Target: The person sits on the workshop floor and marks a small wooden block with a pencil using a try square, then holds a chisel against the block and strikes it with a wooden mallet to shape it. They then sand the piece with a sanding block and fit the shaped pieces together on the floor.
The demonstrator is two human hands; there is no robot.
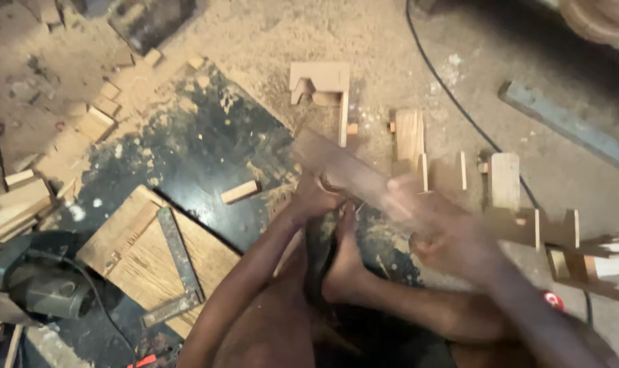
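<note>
I sit on a sawdust-covered floor with my bare foot stretched forward between my arms. My left hand is closed on the near end of a brown wooden plank, which slants up to the left and looks smeared by motion. My right hand is heavily blurred just right of the plank's lower end, next to a notched wooden frame. The blur hides whether its fingers are wrapped around anything.
A metal try square lies on a plywood board at lower left, beside a grey power tool. A small wood block rests on the dark sheet. Joined wooden pieces and a black cable lie beyond; scrap offcuts are piled at left.
</note>
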